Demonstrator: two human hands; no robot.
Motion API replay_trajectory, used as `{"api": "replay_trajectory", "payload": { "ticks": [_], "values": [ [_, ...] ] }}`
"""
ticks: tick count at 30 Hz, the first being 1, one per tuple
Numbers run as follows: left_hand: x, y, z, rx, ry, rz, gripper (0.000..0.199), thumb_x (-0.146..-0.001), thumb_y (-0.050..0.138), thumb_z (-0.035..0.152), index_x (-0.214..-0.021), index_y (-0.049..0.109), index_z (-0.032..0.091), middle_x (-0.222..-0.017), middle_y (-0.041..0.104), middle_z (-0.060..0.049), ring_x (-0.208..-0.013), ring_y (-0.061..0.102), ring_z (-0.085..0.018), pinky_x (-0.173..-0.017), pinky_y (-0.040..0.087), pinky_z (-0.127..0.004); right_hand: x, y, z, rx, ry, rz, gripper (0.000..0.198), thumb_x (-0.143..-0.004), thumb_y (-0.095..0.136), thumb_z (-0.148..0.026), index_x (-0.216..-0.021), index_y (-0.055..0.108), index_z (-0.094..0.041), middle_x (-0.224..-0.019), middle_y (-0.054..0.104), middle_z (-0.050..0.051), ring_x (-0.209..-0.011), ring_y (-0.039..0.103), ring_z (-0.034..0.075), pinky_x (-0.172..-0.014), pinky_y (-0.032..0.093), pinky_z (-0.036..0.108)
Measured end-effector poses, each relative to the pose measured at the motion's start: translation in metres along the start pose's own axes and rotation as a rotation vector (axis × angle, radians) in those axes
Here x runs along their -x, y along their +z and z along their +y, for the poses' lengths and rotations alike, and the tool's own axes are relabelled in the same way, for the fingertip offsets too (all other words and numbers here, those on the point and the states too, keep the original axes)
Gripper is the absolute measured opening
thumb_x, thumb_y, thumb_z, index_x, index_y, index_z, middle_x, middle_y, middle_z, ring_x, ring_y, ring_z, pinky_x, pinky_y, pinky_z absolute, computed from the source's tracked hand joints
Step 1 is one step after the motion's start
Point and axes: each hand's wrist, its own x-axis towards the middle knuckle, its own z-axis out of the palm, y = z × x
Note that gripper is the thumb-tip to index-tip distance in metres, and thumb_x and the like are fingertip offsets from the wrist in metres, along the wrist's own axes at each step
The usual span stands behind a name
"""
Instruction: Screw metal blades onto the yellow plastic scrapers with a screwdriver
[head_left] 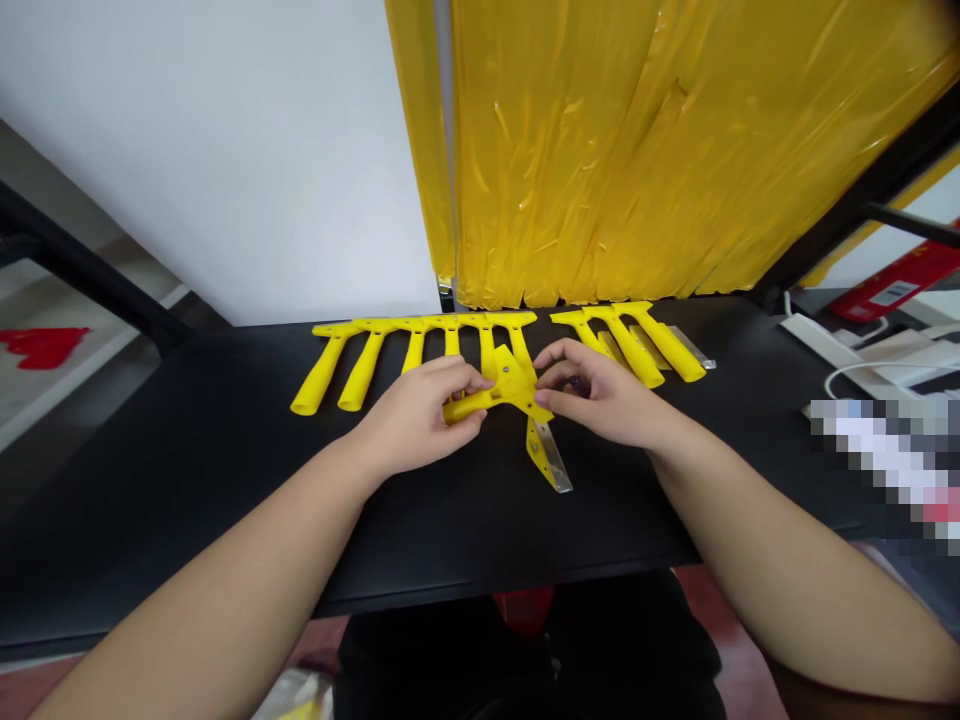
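Note:
My left hand [435, 410] is closed round the handle of a yellow plastic scraper [514, 382], holding it above the black table. At the right edge of its flat head, the fingertips and thumb of my right hand [592, 390] are curled against the plastic. A small dark object [577, 384] shows inside that hand; its kind cannot be made out. Just below the head lies a yellow blade holder with a metal blade [551, 455]. Whether it touches the scraper is unclear. Behind my hands stands a row of yellow scraper handles [362, 370].
A second group of yellow scrapers [637, 345] lies at the back right, with metal blades beside it. White power strips and cables [855, 350] sit at the far right near a red package [892, 280]. Yellow plastic sheeting [600, 150] and a white panel [225, 150] rise behind the black table [225, 500].

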Motion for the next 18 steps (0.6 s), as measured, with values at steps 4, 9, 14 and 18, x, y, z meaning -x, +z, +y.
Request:
{"api": "replay_trajectory", "payload": {
  "ticks": [4,9,14,18],
  "values": [
    [0.000,0.001,0.000,-0.033,0.002,-0.021,0.021,-0.094,0.066,0.023,-0.114,0.069,0.018,-0.092,0.063,-0.003,-0.084,0.061,-0.018,-0.073,0.047,-0.030,0.000,0.006,0.002,0.049,0.016,-0.061,0.039,-0.088,0.079,-0.035,-0.118,0.057,-0.025,-0.090,0.065,-0.003,-0.065,0.049,0.012,-0.063,0.041,0.031],
    [0.000,0.000,0.003,-0.018,0.013,-0.080,0.016,-0.094,0.065,0.023,-0.109,0.069,0.018,-0.095,0.065,-0.004,-0.087,0.063,-0.019,-0.076,0.050,-0.031,-0.004,0.010,0.004,-0.008,0.023,0.007,0.041,-0.087,0.078,-0.035,-0.120,0.055,-0.024,-0.097,0.065,0.000,-0.066,0.048,0.012,-0.062,0.041,0.031],
    [0.000,0.002,0.008,0.008,0.061,-0.146,0.022,-0.095,0.063,0.024,-0.115,0.071,0.020,-0.099,0.069,-0.005,-0.094,0.066,-0.021,-0.082,0.053,-0.034,-0.005,0.014,0.004,-0.054,-0.011,0.001,0.035,-0.087,0.078,-0.033,-0.113,0.057,-0.024,-0.092,0.059,-0.003,-0.063,0.042,0.010,-0.059,0.037,0.030],
    [0.001,0.003,0.011,0.011,0.072,-0.162,0.023,-0.096,0.063,0.023,-0.116,0.072,0.018,-0.099,0.069,-0.005,-0.094,0.067,-0.021,-0.082,0.053,-0.034,-0.004,0.016,0.004,-0.061,-0.028,0.009,0.036,-0.086,0.080,-0.031,-0.112,0.056,-0.024,-0.089,0.055,-0.004,-0.061,0.040,0.009,-0.059,0.035,0.029]
  ]
}}
